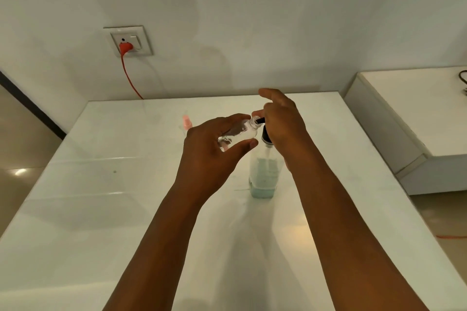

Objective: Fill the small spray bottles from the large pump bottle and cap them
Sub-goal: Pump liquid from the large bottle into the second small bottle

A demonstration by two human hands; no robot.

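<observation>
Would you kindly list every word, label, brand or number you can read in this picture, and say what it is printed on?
None can be read.
Small spray bottle, gripped in the left hand: clear, no label visible.
Large pump bottle, under the right hand: no label visible.
Wall socket: no legible marking.
Pink item behind the left hand: too blurred.

The left grip [214, 144] held a small bottle [238, 134] tilted, its mouth at the pump [264, 131] spout under the right grip [283, 121]. The pump bottle [262, 174] stood on the table [101, 209] below; a cap [186, 122] lay behind the left grip.
</observation>
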